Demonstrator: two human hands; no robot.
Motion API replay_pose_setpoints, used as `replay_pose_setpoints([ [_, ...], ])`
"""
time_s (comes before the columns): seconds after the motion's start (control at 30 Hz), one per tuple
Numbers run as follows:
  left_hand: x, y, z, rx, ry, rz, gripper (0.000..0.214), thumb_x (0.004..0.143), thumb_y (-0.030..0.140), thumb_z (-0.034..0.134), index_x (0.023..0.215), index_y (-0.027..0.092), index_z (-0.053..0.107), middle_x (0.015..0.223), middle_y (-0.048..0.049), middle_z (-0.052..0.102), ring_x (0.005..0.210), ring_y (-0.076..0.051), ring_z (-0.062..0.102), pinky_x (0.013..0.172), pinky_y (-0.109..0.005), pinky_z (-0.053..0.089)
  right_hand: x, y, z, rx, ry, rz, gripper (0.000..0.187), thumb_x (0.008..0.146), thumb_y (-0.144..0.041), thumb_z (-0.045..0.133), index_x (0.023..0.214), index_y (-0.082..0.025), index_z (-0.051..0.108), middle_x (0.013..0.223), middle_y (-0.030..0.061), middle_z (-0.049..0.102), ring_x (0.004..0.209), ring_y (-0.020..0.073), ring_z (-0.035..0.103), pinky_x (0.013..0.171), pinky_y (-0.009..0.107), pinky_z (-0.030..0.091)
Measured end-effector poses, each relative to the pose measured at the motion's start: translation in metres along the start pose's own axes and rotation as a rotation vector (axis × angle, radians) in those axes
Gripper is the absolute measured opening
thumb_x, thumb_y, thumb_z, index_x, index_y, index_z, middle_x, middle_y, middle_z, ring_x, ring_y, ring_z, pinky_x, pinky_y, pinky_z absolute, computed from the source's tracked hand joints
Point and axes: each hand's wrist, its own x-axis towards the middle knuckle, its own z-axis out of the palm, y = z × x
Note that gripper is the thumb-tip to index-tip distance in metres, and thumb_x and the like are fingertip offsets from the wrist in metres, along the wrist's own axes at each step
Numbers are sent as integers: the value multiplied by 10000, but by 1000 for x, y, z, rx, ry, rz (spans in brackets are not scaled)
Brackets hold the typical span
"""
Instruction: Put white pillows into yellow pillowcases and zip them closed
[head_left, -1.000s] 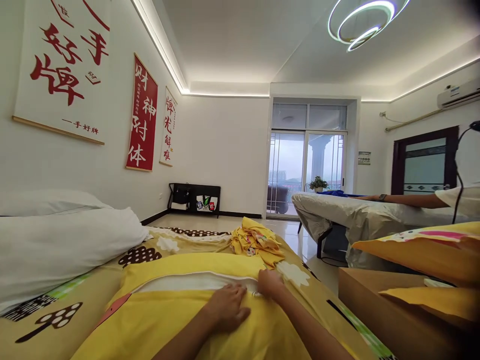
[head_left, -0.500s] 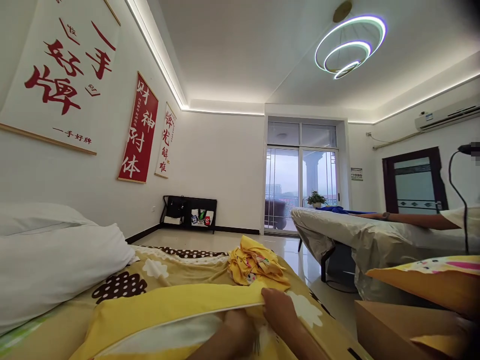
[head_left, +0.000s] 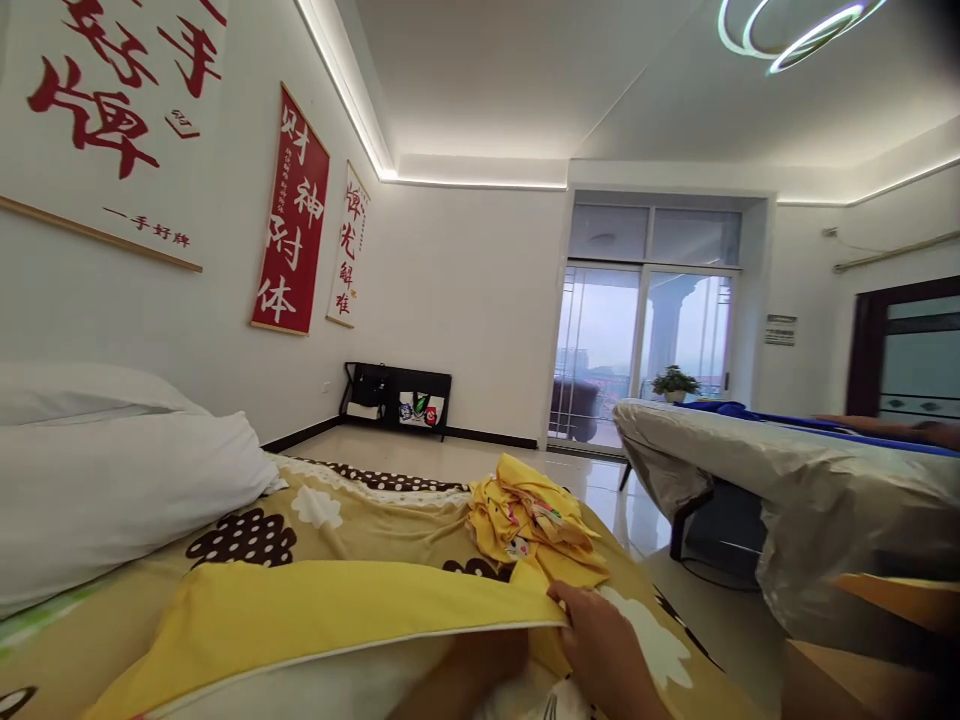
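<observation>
My right hand (head_left: 600, 640) is closed on the open edge of a yellow pillowcase (head_left: 337, 610) and holds the flap up. My left hand (head_left: 469, 668) reaches under that flap into the opening, in shadow, with its fingers hidden. A white pillow insert (head_left: 315, 690) shows inside the case. Everything lies on a bed with a tan mushroom-print sheet (head_left: 360, 520). A crumpled yellow cloth (head_left: 532, 520) sits just beyond my right hand.
White pillows (head_left: 112, 480) are stacked at the left of the bed by the wall. To the right stands another bed under plastic sheeting (head_left: 787, 470), with another person's arm (head_left: 900, 428) on it. A cardboard box (head_left: 840, 680) sits at the lower right.
The pillowcase flap has been lifted by my right hand. My left hand went from lying flat on top of the case to inside the opening. The view has swung left.
</observation>
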Motion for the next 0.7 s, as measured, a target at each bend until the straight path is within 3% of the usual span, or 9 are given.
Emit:
replay_pose_setpoints([
  [0.1, 9, 6, 23, -24, 61, -226, 555, 912, 223, 317, 1466, 218, 290, 1491, -129, 337, 1382, -367, 258, 1145, -596, 170, 0, 11, 18, 22, 6, 92, 442, 708, -74, 403, 1018, -278, 643, 976, 53, 709, 936, 234, 633, 724, 280, 404],
  [0.17, 10, 12, 34, -38, 36, -259, 544, 920, 225, 294, 1463, 205, 304, 1500, -121, 318, 1389, -372, 231, 1154, -580, 173, -3, 15, 29, 60, 16, 128, 474, 716, -76, 393, 1078, -264, 634, 947, 62, 714, 907, 239, 639, 720, 287, 403],
  [0.3, 4, 12, 28, -15, 1, -49, 549, 927, 258, 324, 1473, 224, 272, 1542, -58, 215, 1419, -324, 152, 1190, -500, 108, -4, 14, 36, 162, 76, 138, 479, 693, -80, 398, 1071, -239, 645, 886, 59, 712, 869, 241, 630, 700, 285, 376],
  [0.4, 1, 6, 16, -14, -16, 60, 534, 923, 264, 357, 1452, 204, 314, 1534, -80, 243, 1402, -316, 223, 1175, -506, 159, -2, 16, 34, 260, 124, 127, 448, 672, -87, 387, 999, -210, 667, 802, 49, 694, 792, 219, 612, 669, 270, 360],
  [0.53, -2, 2, 14, -49, -52, 108, 500, 908, 261, 398, 1407, 252, 380, 1515, -42, 311, 1376, -261, 304, 1161, -455, 215, 0, 21, 32, 418, 171, 99, 449, 613, -128, 397, 955, -179, 684, 679, 25, 635, 674, 193, 558, 627, 259, 357],
  [0.7, 17, -2, 22, -37, -38, 95, 548, 848, 254, 561, 1373, 188, 420, 1470, -116, 380, 1337, -300, 355, 1112, -494, 282, -1, 22, 31, 504, 236, 77, 443, 576, -191, 385, 889, -181, 700, 598, 6, 570, 596, 179, 500, 588, 264, 332],
])
